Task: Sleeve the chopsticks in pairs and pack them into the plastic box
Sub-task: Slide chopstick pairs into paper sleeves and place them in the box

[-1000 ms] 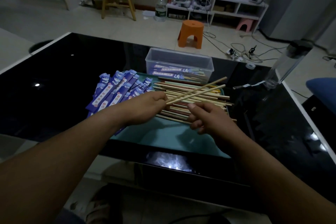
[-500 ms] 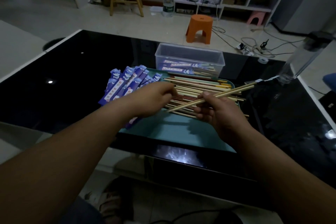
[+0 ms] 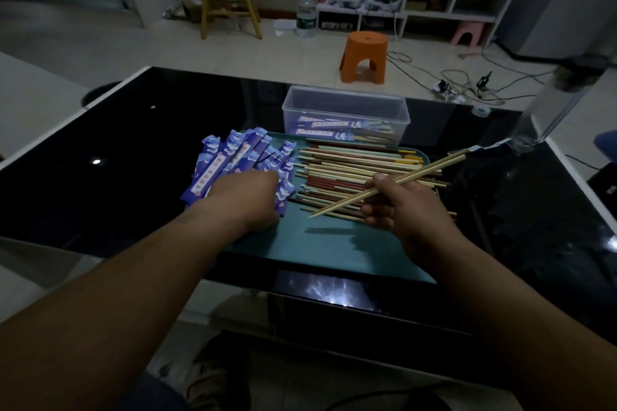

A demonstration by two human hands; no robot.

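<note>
The right hand (image 3: 405,207) is gripping a pair (image 3: 394,183) of pale chopsticks at centre right of the frame, tips angling down-left over the loose chopsticks (image 3: 350,173) on the tray (image 3: 320,247). The left hand (image 3: 248,198) is pressing knuckles-up on the sleeves (image 3: 230,157) at centre left; whether its fingers are closing on one cannot be told. The box (image 3: 345,110), holding a few sleeved pairs, is standing at upper centre, just behind the tray. Risks: the pair is sitting splayed, so tips may be missing a sleeve mouth; several overlapping sleeves may be lifting together.
</note>
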